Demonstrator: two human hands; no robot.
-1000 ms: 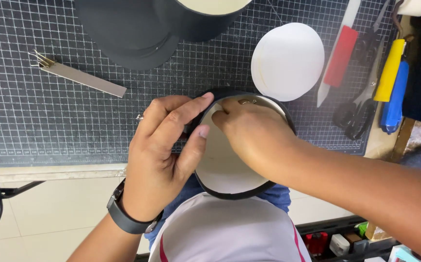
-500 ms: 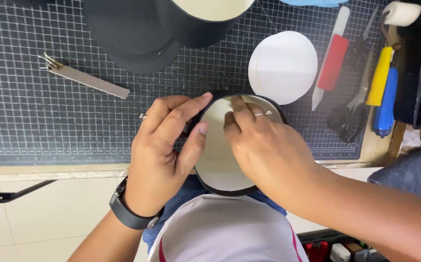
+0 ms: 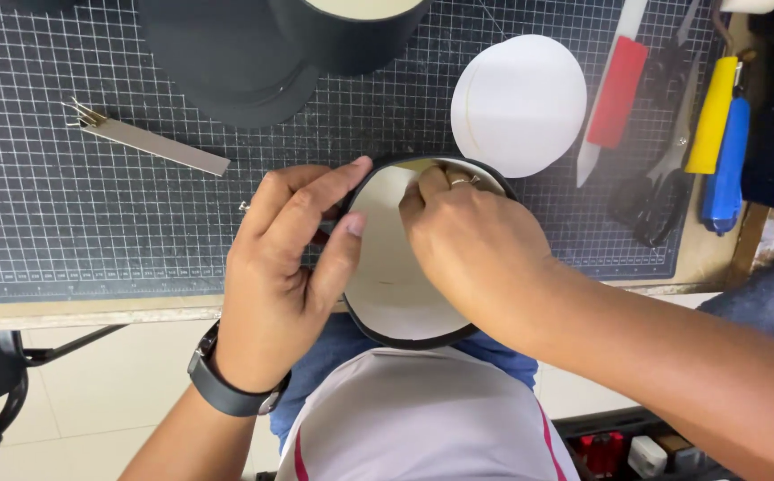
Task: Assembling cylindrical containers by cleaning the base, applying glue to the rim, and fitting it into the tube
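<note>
A round black-rimmed box (image 3: 387, 303) with a pale lining sits at the mat's (image 3: 66, 232) six o'clock edge, between both hands. The left hand (image 3: 284, 267) grips its nine o'clock wall, fingers curled around it. The right hand (image 3: 476, 249) presses fingertips inside at twelve o'clock.

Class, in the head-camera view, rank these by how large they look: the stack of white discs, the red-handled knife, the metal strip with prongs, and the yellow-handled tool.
1. Stack of white discs, clearly largest.
2. Red-handled knife and metal strip with prongs: similar in length, too close to rank.
3. Yellow-handled tool, shortest, though its top is cut off by the frame edge.
</note>
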